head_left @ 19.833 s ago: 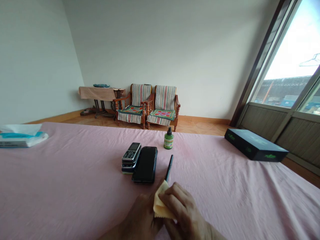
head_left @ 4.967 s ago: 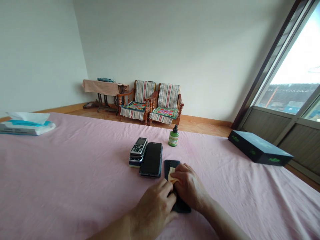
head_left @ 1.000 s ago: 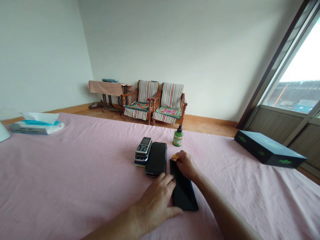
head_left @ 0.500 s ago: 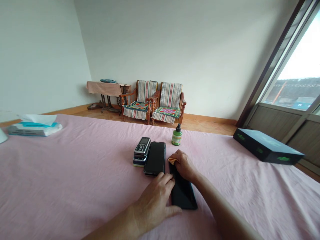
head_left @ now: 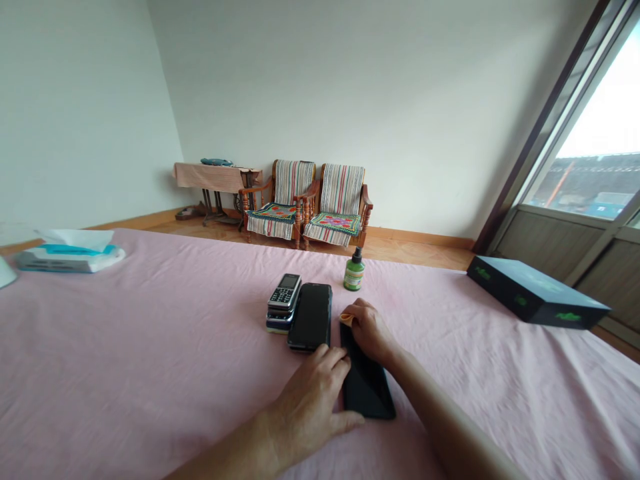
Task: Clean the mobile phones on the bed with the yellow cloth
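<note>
A black tablet (head_left: 369, 390) lies flat on the pink cloth. My left hand (head_left: 313, 393) rests along its left side, fingers stretched out at the edge and thumb spread near the lower corner. Bunched in the fingers of my right hand (head_left: 370, 331) is a small orange-yellow cloth (head_left: 346, 320), pressed at the tablet's far end. Just left of the tablet lies a black smartphone (head_left: 311, 317), seemingly on top of another. Beside that, a keypad phone (head_left: 285, 291) tops a small stack of phones. A green bottle (head_left: 353, 272) with a black top stands beyond my right hand.
The pink cloth (head_left: 150, 347) covers the whole surface. A tissue pack (head_left: 70, 259) lies at the far left, and a black box (head_left: 537, 293) with green lettering at the right. Past the far edge stand two wooden chairs (head_left: 333, 220) and a small covered table (head_left: 215, 177).
My right hand and the cloth have shifted slightly to the right at the tablet's far end. The left hand stays in place.
</note>
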### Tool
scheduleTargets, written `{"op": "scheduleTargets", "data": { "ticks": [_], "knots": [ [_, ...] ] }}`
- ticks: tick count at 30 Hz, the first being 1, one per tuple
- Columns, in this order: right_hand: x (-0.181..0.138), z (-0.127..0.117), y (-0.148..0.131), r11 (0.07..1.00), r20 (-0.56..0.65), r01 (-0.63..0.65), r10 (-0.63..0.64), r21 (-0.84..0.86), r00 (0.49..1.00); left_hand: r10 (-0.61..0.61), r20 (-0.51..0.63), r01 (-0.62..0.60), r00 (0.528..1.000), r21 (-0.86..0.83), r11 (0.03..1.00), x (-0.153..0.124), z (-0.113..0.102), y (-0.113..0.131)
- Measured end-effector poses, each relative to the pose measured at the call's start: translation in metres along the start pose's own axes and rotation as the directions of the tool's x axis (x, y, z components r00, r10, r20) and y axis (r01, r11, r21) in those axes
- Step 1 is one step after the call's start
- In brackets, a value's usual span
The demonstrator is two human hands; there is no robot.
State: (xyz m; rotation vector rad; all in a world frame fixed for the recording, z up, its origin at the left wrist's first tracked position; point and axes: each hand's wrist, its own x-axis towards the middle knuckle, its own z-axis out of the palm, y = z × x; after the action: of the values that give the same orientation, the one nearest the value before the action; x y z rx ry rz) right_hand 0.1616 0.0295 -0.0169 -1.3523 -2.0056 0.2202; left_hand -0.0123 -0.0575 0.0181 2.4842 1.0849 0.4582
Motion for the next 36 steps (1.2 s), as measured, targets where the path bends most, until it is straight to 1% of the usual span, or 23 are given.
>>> {"op": "scheduleTargets", "data": {
  "ticks": [6, 13, 16, 21, 23, 25, 28, 32, 34, 36],
  "knots": [
    [-0.005, -0.004, -0.003, 1.0, 0.043, 0.014, -0.014, 0.015, 0.999, 0.008, -0.008, -0.008, 1.0, -0.003, 1.0, 0.001, 0.001, -0.002],
    [-0.016, -0.006, -0.01, 0.999, 0.061, 0.014, -0.017, 0.051, 0.998, 0.016, -0.037, -0.017, 0.999, -0.021, 1.0, 0.0, 0.004, -0.003],
    [-0.028, -0.01, -0.013, 0.998, 0.066, 0.004, -0.009, 0.069, 0.998, 0.021, -0.044, -0.023, 0.999, -0.034, 0.999, 0.001, 0.005, -0.004],
    [-0.056, -0.025, -0.02, 0.995, 0.1, 0.01, -0.02, 0.099, 0.995, 0.041, -0.027, -0.042, 0.999, -0.04, 0.998, 0.001, 0.0, -0.002],
    [-0.06, -0.029, -0.019, 0.996, 0.095, 0.017, -0.025, 0.091, 0.995, 0.033, -0.023, -0.034, 0.999, -0.03, 0.999, 0.001, -0.001, 0.0],
    [-0.057, -0.031, -0.014, 0.999, 0.061, 0.018, -0.02, 0.031, 0.998, 0.02, -0.021, -0.02, 1.0, -0.007, 1.0, 0.001, -0.001, 0.0],
    [-0.043, -0.029, -0.001, 0.998, 0.002, 0.003, -0.003, -0.065, 1.0, 0.019, -0.014, -0.018, 1.0, 0.024, 1.0, 0.001, 0.0, 0.0],
    [-0.026, -0.025, 0.014, 0.997, -0.018, -0.01, 0.009, -0.074, 1.0, 0.027, -0.022, -0.026, 0.999, 0.042, 0.999, 0.002, 0.001, 0.0],
    [-0.026, -0.025, 0.015, 0.997, -0.019, -0.008, 0.006, -0.071, 1.0, 0.029, -0.023, -0.029, 0.999, 0.039, 0.999, 0.001, 0.001, -0.001],
    [-0.032, -0.027, 0.012, 0.998, -0.02, -0.005, 0.003, -0.067, 1.0, 0.027, -0.028, -0.026, 0.999, 0.033, 0.999, 0.001, 0.002, -0.001]
  ]
}}
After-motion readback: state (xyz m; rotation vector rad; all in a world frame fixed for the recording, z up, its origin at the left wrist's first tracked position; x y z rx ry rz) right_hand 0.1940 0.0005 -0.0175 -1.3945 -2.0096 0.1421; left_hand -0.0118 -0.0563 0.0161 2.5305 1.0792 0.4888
